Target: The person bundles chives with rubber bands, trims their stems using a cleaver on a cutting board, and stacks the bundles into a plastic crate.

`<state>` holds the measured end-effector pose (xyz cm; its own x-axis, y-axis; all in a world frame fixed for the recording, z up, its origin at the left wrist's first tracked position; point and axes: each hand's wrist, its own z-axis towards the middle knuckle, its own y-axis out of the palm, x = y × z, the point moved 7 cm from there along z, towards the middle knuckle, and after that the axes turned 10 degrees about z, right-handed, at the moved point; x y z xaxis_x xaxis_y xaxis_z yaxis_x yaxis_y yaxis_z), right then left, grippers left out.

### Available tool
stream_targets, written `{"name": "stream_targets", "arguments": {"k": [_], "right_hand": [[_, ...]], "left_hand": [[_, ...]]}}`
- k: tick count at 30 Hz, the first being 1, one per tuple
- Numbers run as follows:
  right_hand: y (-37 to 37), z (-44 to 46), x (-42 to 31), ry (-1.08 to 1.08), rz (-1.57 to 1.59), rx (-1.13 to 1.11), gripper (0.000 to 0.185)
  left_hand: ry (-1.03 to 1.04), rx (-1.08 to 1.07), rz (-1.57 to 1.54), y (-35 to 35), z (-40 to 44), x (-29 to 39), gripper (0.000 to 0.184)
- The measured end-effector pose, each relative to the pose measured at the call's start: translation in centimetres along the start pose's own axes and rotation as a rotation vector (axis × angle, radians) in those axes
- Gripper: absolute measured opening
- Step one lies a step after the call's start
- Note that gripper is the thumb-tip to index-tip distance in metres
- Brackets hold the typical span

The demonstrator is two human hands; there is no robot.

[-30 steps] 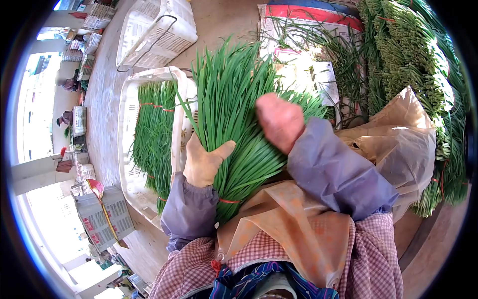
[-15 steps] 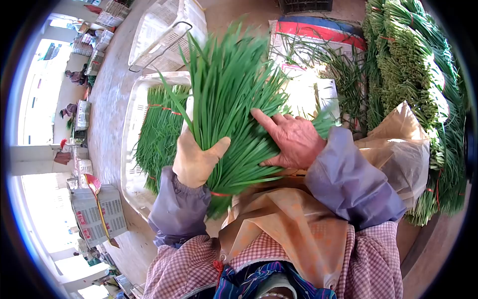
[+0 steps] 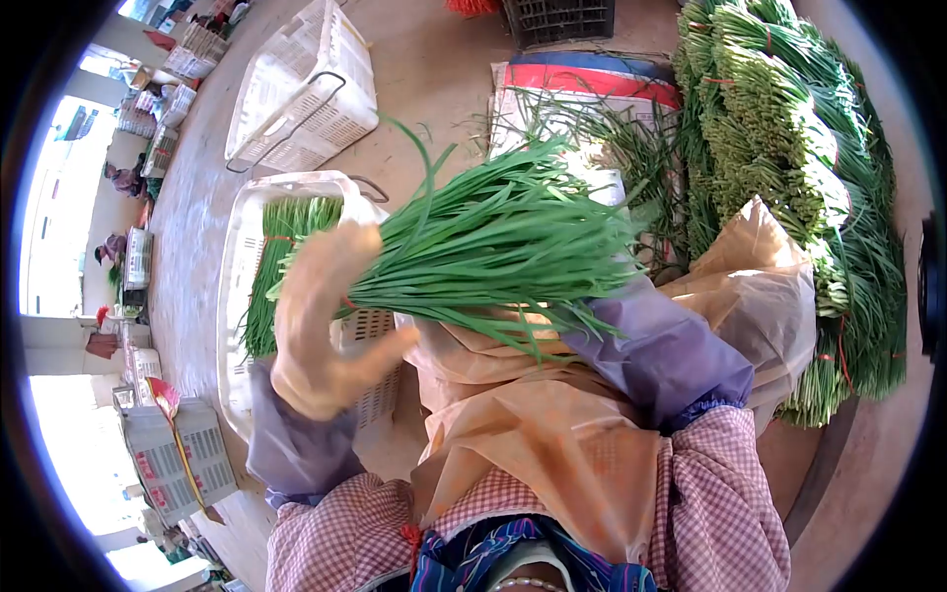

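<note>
A bundle of long green chives [image 3: 503, 247] lies on its side in front of my apron, leaves to the right, with a red band near its left end. My left hand [image 3: 321, 331], in a tan glove and blurred by motion, is beside that banded end, its thumb spread away from the fingers. The leaves cover my right hand; only its purple sleeve [image 3: 671, 340] shows, reaching under the bundle. On my left, a white plastic crate [image 3: 229, 326] holds more banded chives [image 3: 291, 217].
Banded green bundles [image 3: 779, 148] are heaped at the right, beside brown plastic sheeting [image 3: 755, 281]. Loose leaves lie on a striped sack [image 3: 602, 87]. Another white crate [image 3: 316, 118] and a black crate [image 3: 562, 22] stand farther off. People [image 3: 110, 249] are in the left background.
The chive bundle has swung from upright to lying sideways, leaves now to the right. My left hand has moved left with its thumb spread. My right hand has gone out of sight behind the leaves.
</note>
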<state>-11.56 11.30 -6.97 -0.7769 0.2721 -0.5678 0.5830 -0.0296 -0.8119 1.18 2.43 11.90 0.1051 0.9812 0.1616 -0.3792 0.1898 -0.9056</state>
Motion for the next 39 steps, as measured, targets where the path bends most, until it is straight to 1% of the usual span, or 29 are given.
{"name": "stream_targets", "arguments": {"k": [2, 4, 5, 6, 7, 9, 11, 12, 13, 14, 15, 16, 17, 18, 19, 20, 21, 23, 25, 26, 27, 28, 29, 30, 32, 34, 36, 38, 39], "right_hand": [[0.4, -0.3, 0.8, 0.017, -0.006, 0.003, 0.054], [1.1, -0.6, 2.7, 0.064, -0.014, 0.003, 0.048], [1.5, -0.9, 4.7, 0.113, -0.027, 0.011, 0.045], [2.0, -1.3, 7.4, 0.169, -0.043, 0.028, 0.042], [2.3, -1.9, 10.8, 0.241, -0.053, 0.072, 0.039], [1.5, -3.8, 18.2, 0.395, -0.031, 0.276, 0.033], [-1.9, -7.2, 24.2, 0.469, 0.14, 0.667, 0.029], [-4.8, -9.4, 25.1, 0.414, 0.284, 0.898, 0.027], [-8.7, -11.4, 22.4, 0.367, 0.485, 1.037, 0.025], [-10.8, -12.8, 21.8, 0.259, 0.497, 1.181, 0.026], [-12.6, -13.4, 18.4, 0.289, 0.396, 1.324, 0.022], [-14.1, -13.4, 13.2, 0.221, 0.368, 1.297, 0.022], [-14.3, -12.8, 8.2, 0.133, 0.267, 1.222, 0.026], [-13.3, -11.4, 3.7, -0.015, 0.184, 1.061, 0.025], [-11.1, -9.4, -0.1, -0.134, 0.111, 0.82, 0.024], [-8.3, -7.1, -2.7, -0.162, 0.057, 0.568, 0.023], [-5.1, -5.2, -3.7, -0.129, 0.015, 0.34, 0.023], [-0.7, -3.2, -0.4, 0.15, -0.048, 0.016, 0.022], [0.8, -4.2, 5.5, 0.429, -0.139, -0.154, 0.022], [1.0, -5.8, 9.1, 0.522, -0.184, -0.158, 0.022], [1.3, -8.1, 13.4, 0.472, -0.191, 0.076, 0.01], [-0.3, -10.3, 15.7, 0.432, -0.232, 0.285, 0.009], [-2.4, -11.6, 17.1, 0.552, -0.294, 0.353, 0.011], [-5.0, -12.6, 17.2, 0.664, -0.353, 0.419, 0.013], [-10.7, -14.6, 13.1, 0.384, -0.049, 0.947, 0.022], [-13.6, -13.1, 6.4, 0.232, 0.331, 1.047, 0.035], [-12.8, -9.3, -1.3, -0.255, 0.099, 0.797, 0.058], [-7.5, -4.7, -5.9, -0.385, 0.028, 0.423, 0.087], [-5.2, -2.8, -5.5, -0.389, 0.089, 0.352, 0.095]], "left_hand": [[-0.021, -0.186, 0.199, 0.8, 0.3, -3.6, 0.101], [-0.141, -0.479, 0.062, 4.0, -1.1, -7.2, 0.115], [-0.094, -0.595, 0.1, 6.2, -2.2, -7.4, 0.122], [-0.156, -0.551, 0.269, 7.1, -2.2, -5.9, 0.125], [-0.191, -0.551, 0.27, 7.6, -2.0, -5.1, 0.124], [-0.227, -0.504, 0.353, 8.4, -2.3, -4.3, 0.119], [-0.225, -0.416, 0.501, 9.9, -3.4, -3.3, 0.114], [-0.23, -0.417, 0.542, 10.4, -3.7, -2.4, 0.112], [-0.239, -0.417, 0.586, 10.8, -4.0, -1.4, 0.111], [-0.248, -0.419, 0.636, 10.9, -4.4, -0.6, 0.109], [-0.231, -0.42, 0.719, 12.1, -5.4, -0.5, 0.111], [-0.231, -0.46, 0.776, 12.6, -5.6, 0.1, 0.103], [-0.227, -0.439, 0.795, 12.7, -5.7, 0.7, 0.095], [-0.214, -0.421, 0.81, 13.0, -5.8, 1.3, 0.087], [-0.224, -0.385, 0.773, 13.3, -6.1, 1.5, 0.083], [-0.234, -0.347, 0.74, 13.7, -6.4, 1.5, 0.08], [-0.243, -0.313, 0.71, 13.6, -6.7, 1.5, 0.076], [-0.213, -0.395, 0.705, 13.0, -7.0, 2.1, 0.076], [-0.199, -0.412, 0.683, 12.8, -7.5, 2.7, 0.076], [-0.202, -0.395, 0.66, 12.8, -7.6, 2.8, 0.076], [-0.205, -0.376, 0.637, 12.7, -7.6, 2.9, 0.076], [-0.215, -0.36, 0.613, 12.7, -7.7, 2.8, 0.075], [-0.199, -0.308, 0.617, 12.8, -7.7, 2.7, 0.074], [-0.2, -0.331, 0.59, 12.9, -7.7, 2.7, 0.074], [-0.21, -0.368, 0.554, 12.6, -7.1, 2.6, 0.072], [-0.191, -0.303, 0.478, 12.5, -6.4, 2.9, 0.067], [-0.163, -0.268, 0.437, 12.5, -6.3, 3.0, 0.064], [-0.011, -0.043, 0.173, 10.2, -6.3, 4.0, 0.038], [-0.075, 0.043, 0.071, 9.2, -7.2, 4.0, 0.031]]}}
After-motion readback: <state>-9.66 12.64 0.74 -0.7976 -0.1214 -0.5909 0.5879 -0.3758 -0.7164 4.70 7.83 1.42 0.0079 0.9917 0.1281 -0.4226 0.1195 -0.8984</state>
